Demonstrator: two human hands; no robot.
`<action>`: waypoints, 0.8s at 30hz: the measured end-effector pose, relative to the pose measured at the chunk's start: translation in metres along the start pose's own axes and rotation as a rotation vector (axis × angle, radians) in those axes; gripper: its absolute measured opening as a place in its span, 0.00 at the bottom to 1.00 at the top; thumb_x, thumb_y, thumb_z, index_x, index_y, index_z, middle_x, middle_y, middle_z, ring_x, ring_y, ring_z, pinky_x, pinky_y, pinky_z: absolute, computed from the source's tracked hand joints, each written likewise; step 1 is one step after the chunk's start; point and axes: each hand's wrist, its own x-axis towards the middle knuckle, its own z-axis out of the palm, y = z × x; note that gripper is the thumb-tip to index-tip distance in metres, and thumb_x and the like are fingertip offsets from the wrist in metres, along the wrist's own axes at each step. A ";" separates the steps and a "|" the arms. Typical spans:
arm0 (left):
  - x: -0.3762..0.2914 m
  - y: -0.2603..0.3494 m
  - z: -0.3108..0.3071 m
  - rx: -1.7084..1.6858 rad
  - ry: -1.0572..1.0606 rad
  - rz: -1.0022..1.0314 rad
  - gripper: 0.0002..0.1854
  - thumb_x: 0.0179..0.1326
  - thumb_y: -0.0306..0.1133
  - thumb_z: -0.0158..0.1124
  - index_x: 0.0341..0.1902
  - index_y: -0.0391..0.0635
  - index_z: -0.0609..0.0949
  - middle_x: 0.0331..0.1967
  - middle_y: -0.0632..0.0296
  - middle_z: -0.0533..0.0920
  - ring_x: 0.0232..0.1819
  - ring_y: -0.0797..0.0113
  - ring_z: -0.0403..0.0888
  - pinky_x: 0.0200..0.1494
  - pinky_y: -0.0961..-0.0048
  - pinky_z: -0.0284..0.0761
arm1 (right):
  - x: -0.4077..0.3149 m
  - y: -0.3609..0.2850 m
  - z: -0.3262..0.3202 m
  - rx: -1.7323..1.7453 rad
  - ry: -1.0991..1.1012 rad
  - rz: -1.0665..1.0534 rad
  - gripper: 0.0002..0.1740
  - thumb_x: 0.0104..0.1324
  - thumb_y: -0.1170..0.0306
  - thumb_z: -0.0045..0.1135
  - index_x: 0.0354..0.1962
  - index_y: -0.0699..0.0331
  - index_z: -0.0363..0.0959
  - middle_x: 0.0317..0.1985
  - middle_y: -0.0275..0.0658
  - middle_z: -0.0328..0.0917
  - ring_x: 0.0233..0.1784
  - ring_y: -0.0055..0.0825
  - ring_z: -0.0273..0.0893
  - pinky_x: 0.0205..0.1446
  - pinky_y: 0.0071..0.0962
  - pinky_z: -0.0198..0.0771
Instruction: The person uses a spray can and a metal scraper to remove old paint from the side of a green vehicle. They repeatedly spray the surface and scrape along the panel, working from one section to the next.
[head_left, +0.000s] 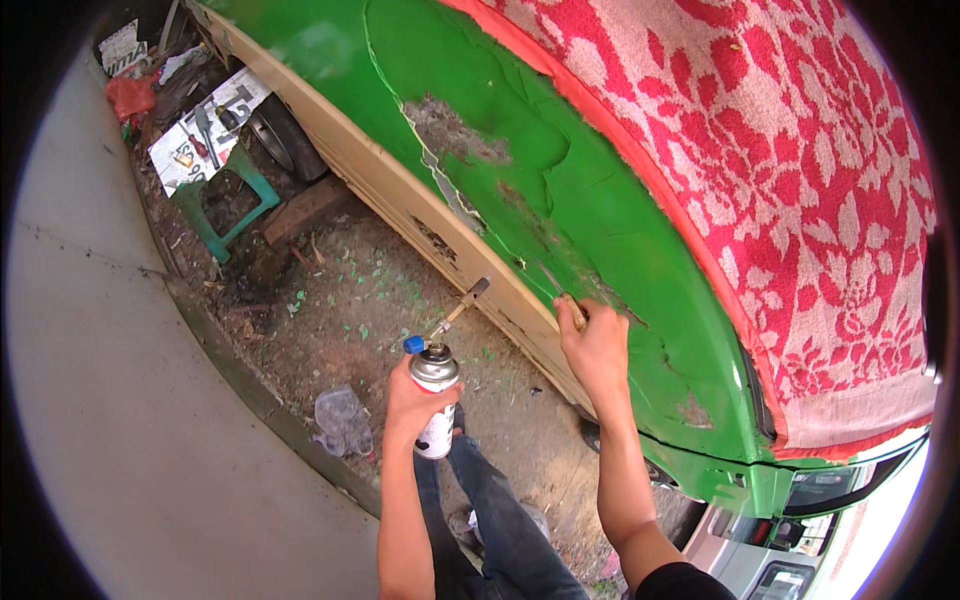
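Note:
My left hand (420, 401) grips the white gas canister (439, 435) of a blowtorch. The torch's brass burner nozzle (469, 294) points up and right at the beige lower sill (450, 232) of a vehicle, and a blue valve knob (413, 344) sits at its base. A faint bluish glow shows at the nozzle tip. In my right hand (596, 341) is a scraper with a wooden handle (576, 311). Its thin blade (551, 276) lies against the green body panel (517, 187), close to a cracked paint edge. Rough grey patches (457, 131) show where paint is gone.
A red-and-pink floral cloth (817, 187) drapes the upper body. A green plastic stool (232, 202) carries a white printed sheet (210, 131) with screwdrivers on it. Green paint flakes (364, 331) and a clear plastic bag (343, 420) lie on the dirt. A concrete ledge (150, 390) runs along the left.

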 end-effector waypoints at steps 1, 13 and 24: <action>0.001 0.000 0.002 0.013 -0.003 0.001 0.25 0.41 0.17 0.76 0.46 0.40 0.77 0.34 0.62 0.85 0.34 0.72 0.84 0.40 0.71 0.80 | -0.003 0.000 -0.001 0.011 -0.001 0.028 0.21 0.66 0.60 0.62 0.29 0.75 0.79 0.18 0.59 0.73 0.20 0.53 0.73 0.29 0.41 0.68; 0.011 0.002 0.019 0.007 -0.041 -0.007 0.26 0.41 0.17 0.76 0.46 0.41 0.77 0.34 0.62 0.85 0.34 0.73 0.84 0.40 0.72 0.80 | 0.018 -0.001 0.031 0.018 -0.014 0.027 0.20 0.69 0.61 0.59 0.31 0.73 0.80 0.22 0.62 0.76 0.28 0.60 0.79 0.33 0.47 0.74; 0.003 0.005 0.014 0.008 0.051 -0.045 0.25 0.41 0.19 0.77 0.44 0.41 0.77 0.32 0.62 0.85 0.31 0.71 0.83 0.36 0.71 0.80 | 0.024 -0.003 0.028 0.011 -0.037 -0.040 0.21 0.65 0.60 0.62 0.27 0.73 0.80 0.21 0.62 0.76 0.27 0.61 0.78 0.34 0.47 0.75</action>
